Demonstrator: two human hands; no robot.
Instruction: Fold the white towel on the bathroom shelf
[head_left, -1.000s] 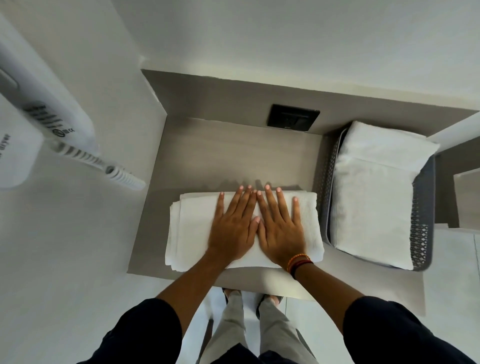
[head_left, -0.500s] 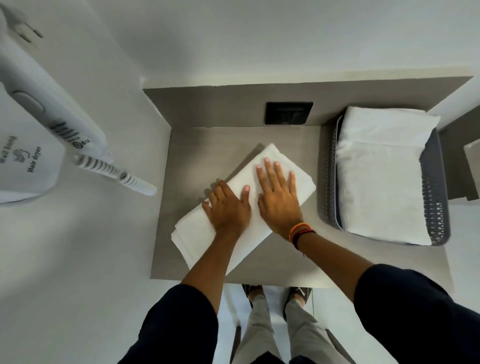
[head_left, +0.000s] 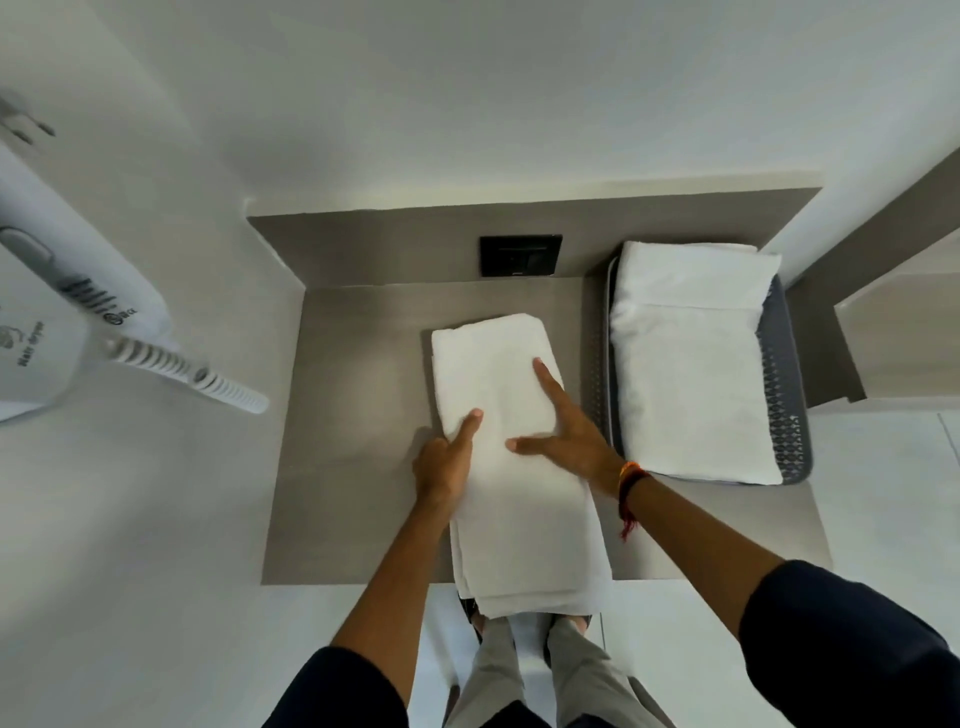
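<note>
The white towel (head_left: 498, 374) lies folded into a long narrow stack on the grey shelf (head_left: 353, 467). It runs away from me, and its near end hangs over the shelf's front edge. My left hand (head_left: 441, 467) holds the towel's left edge, thumb on top and fingers hidden along the side. My right hand (head_left: 571, 441) rests on the towel's right half. Its index finger and thumb are spread over the top, and its other fingers are tucked down the right edge.
A grey plastic basket (head_left: 784, 405) holding another folded white towel (head_left: 691, 364) stands at the shelf's right. A black socket (head_left: 519, 254) sits in the back panel. A wall-mounted hair dryer (head_left: 62, 322) with a coiled cord (head_left: 208, 382) juts out at the left. White walls enclose the back and left.
The towel has been turned from lying crosswise, through a diagonal, to lengthwise with its near end over the front edge. Both hands shifted from flat on top to its two sides.
</note>
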